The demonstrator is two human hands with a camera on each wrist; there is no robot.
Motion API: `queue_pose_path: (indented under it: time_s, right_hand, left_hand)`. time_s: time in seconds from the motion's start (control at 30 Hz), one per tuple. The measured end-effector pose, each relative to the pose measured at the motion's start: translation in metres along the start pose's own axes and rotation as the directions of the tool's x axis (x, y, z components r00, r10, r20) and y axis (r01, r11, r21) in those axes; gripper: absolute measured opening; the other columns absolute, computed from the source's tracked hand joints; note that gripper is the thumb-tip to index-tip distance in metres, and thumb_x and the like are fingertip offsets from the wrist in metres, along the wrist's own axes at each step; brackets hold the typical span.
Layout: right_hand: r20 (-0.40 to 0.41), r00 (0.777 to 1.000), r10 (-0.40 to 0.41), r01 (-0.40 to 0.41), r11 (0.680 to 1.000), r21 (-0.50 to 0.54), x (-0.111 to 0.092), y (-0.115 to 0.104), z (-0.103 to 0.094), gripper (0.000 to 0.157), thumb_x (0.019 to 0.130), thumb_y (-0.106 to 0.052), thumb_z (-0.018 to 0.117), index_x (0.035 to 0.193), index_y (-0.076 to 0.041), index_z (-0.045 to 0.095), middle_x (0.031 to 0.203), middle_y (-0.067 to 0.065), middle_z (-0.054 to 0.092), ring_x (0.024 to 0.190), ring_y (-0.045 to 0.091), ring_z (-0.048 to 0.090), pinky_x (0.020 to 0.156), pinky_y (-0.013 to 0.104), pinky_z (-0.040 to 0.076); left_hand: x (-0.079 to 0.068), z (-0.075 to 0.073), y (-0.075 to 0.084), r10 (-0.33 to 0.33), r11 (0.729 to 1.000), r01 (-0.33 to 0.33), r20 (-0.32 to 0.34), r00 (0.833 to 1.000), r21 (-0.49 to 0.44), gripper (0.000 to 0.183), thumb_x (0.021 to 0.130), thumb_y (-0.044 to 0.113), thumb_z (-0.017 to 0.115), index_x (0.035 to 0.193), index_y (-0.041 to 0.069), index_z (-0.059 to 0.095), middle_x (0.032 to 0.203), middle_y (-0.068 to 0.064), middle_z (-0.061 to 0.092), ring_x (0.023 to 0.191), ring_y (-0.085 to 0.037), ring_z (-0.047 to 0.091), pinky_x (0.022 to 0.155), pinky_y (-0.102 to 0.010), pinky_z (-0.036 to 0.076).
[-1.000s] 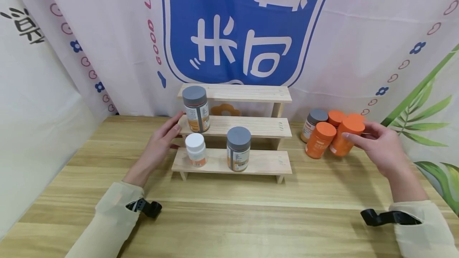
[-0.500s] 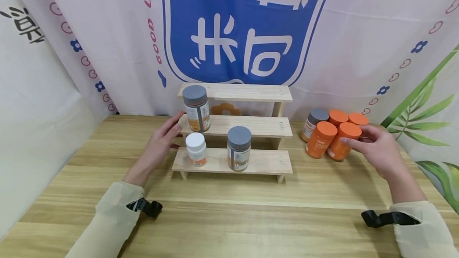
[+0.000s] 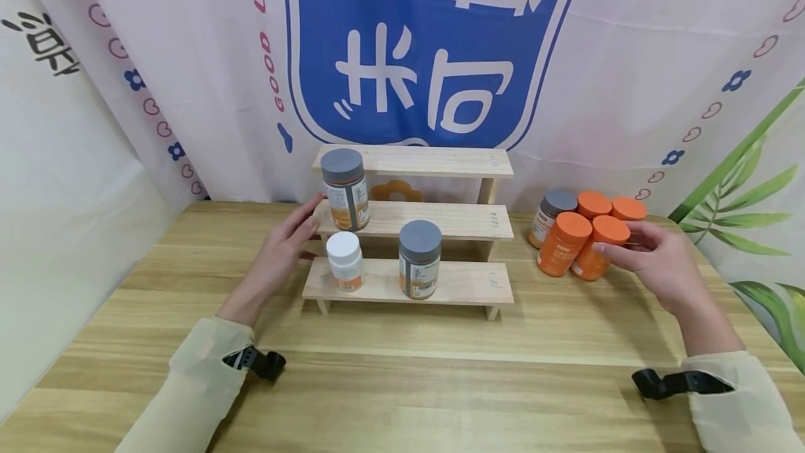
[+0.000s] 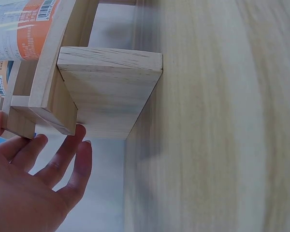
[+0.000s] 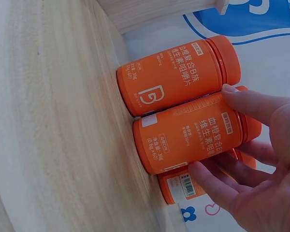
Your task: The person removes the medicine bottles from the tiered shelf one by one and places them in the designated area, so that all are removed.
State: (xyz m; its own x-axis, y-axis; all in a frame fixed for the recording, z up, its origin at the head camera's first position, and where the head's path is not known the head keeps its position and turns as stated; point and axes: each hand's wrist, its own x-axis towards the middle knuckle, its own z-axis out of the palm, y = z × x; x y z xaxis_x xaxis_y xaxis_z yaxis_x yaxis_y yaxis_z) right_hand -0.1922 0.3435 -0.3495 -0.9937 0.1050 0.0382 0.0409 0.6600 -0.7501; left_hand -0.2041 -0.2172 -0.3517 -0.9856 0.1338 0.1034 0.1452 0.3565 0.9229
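Gap between stand (image 3: pixel 462 219) and bottle cluster (image 3: pixel 564 247)

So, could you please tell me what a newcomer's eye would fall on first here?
Probably the big blue emblem on the curtain, at the top centre behind the table. Next might be the four orange bottles at the right, one held by the right hand. Then perhaps the wooden shelf in the middle, its left end touched by the left hand.

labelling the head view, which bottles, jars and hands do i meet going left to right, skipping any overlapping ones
Left hand, white-capped bottle, middle grey-capped jar, rightmost grey-capped jar, held orange bottle, right hand.
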Motion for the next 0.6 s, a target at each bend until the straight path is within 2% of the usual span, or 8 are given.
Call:
queue_pose_path:
  time_s: [0.1, 0.37, 0.47, 0.6]
  right_hand:
    - [0.016, 1.000, 0.000, 0.000, 1.000, 0.002, 0.000, 0.000, -0.001, 0.079, 0.095, -0.046, 0.080, 0.154, -0.002, 0.051, 0.137, 0.006, 0.058, 0.098, -0.010, 0.052, 0.075, 0.008, 0.051]
    - [0.052, 0.999, 0.012, -0.013, 1.000, 0.016, 0.000, -0.003, -0.010, 0.083, 0.097, -0.046, 0.077, 0.159, -0.002, 0.045, 0.116, -0.026, 0.053, 0.097, -0.015, 0.053, 0.076, 0.010, 0.051]
    - [0.043, 0.999, 0.025, -0.027, 0.999, 0.032, -0.002, -0.006, -0.014, 0.083, 0.097, -0.047, 0.076, 0.160, -0.003, 0.043, 0.113, -0.030, 0.052, 0.097, -0.017, 0.052, 0.075, 0.009, 0.049]
    - [0.009, 1.000, -0.003, 0.003, 0.999, 0.054, -0.005, -0.012, -0.019, 0.079, 0.098, -0.045, 0.076, 0.160, -0.008, 0.046, 0.110, -0.035, 0.055, 0.097, -0.019, 0.054, 0.075, 0.007, 0.050]
  left_hand:
    - [0.000, -0.001, 0.000, -0.002, 1.000, 0.002, -0.003, 1.000, 0.002, 0.057, 0.115, 0.035, 0.041, 0.170, 0.021, 0.028, 0.177, -0.011, 0.027, 0.134, -0.041, 0.053, 0.088, -0.036, 0.056]
    - [0.000, 0.000, 0.000, -0.013, 1.000, 0.013, 0.005, 1.000, -0.003, 0.058, 0.115, 0.037, 0.041, 0.170, 0.024, 0.027, 0.177, -0.011, 0.025, 0.137, -0.041, 0.051, 0.092, -0.040, 0.056]
    - [0.001, 0.000, 0.000, -0.012, 1.000, 0.011, 0.007, 1.000, 0.002, 0.058, 0.115, 0.037, 0.041, 0.170, 0.023, 0.027, 0.177, -0.011, 0.025, 0.139, -0.042, 0.050, 0.094, -0.044, 0.056]
    - [0.000, -0.001, -0.001, -0.012, 1.000, 0.012, 0.001, 1.000, 0.007, 0.058, 0.116, 0.037, 0.040, 0.170, 0.023, 0.027, 0.177, -0.012, 0.025, 0.138, -0.042, 0.051, 0.094, -0.046, 0.056]
